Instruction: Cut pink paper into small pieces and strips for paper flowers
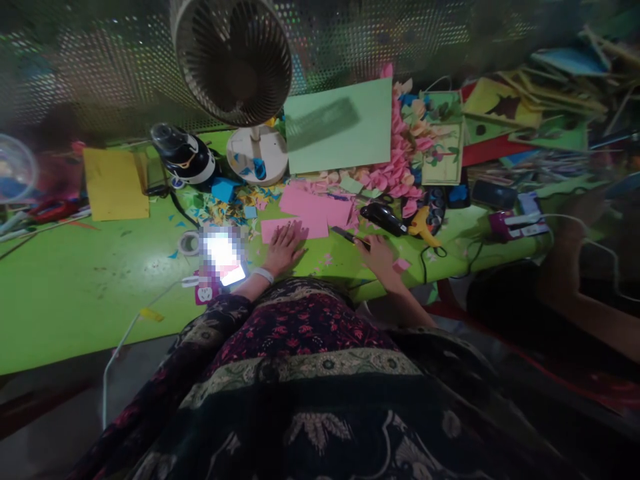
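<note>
My left hand [286,248] lies with its fingers stretched over a strip of pink paper [317,229], pressing it to the green table. More pink paper [304,201] overlaps just behind that strip. In my right hand [379,257] is a slim dark utility knife [345,235], its tip pointing left toward the strip's right end. The fingers wrap around its near end and partly hide it. Beyond this hand lie a black-handled tool [383,219] and a yellow glue gun [424,225]. A small pink scrap [401,265] is beside the right wrist.
A fan [257,167], a dark bottle [187,157] and a green sheet [340,127] stand behind colored paper scraps. A lit phone [225,260] and tape roll [189,243] are left. Another person's arm [570,260] rests at right, near a purple power strip [517,225].
</note>
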A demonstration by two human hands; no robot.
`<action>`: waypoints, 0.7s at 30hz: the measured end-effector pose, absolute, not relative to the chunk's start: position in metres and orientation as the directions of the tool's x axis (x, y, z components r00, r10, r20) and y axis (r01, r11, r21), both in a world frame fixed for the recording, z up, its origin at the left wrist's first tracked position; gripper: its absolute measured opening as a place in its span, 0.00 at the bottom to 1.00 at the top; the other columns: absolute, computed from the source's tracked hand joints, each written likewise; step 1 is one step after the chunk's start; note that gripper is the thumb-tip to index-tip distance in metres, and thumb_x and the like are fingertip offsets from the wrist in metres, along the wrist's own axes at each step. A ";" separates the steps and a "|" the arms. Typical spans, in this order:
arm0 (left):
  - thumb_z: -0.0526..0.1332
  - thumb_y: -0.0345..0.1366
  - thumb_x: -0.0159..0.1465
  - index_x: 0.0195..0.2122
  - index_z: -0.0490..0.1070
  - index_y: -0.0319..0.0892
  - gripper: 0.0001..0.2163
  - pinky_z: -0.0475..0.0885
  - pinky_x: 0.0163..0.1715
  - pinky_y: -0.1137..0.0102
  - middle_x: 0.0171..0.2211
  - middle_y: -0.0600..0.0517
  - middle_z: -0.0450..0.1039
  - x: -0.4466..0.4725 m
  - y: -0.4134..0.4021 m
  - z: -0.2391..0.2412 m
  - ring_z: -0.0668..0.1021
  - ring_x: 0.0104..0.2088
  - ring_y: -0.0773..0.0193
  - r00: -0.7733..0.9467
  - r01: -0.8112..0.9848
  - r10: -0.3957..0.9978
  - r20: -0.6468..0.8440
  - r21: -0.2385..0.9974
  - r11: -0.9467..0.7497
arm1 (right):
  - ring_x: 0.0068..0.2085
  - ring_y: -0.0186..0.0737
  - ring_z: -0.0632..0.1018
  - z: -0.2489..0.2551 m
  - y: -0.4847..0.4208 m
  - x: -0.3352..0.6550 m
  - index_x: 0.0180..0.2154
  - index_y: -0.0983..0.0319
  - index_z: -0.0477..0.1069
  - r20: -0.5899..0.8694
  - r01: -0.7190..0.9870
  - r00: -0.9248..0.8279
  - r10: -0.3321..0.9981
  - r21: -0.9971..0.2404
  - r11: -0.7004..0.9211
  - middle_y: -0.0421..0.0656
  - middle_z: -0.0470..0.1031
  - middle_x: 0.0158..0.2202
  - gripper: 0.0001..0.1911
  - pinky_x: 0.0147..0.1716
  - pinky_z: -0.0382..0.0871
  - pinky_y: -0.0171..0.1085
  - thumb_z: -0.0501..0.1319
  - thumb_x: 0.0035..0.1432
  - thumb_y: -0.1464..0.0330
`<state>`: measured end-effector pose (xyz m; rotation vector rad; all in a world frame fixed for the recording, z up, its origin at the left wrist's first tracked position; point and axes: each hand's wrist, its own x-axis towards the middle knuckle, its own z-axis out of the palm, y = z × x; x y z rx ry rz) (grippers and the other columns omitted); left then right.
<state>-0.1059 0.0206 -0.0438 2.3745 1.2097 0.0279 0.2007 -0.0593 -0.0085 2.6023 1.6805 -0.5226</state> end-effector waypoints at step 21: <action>0.50 0.49 0.76 0.76 0.55 0.43 0.30 0.41 0.77 0.48 0.78 0.42 0.46 -0.109 0.021 -0.052 0.50 0.78 0.51 0.671 0.711 0.733 -0.109 0.377 -0.594 | 0.42 0.48 0.78 -0.028 -0.055 0.203 0.41 0.60 0.76 -0.104 0.921 0.265 0.959 -0.268 -0.284 0.51 0.80 0.43 0.24 0.37 0.66 0.40 0.56 0.68 0.47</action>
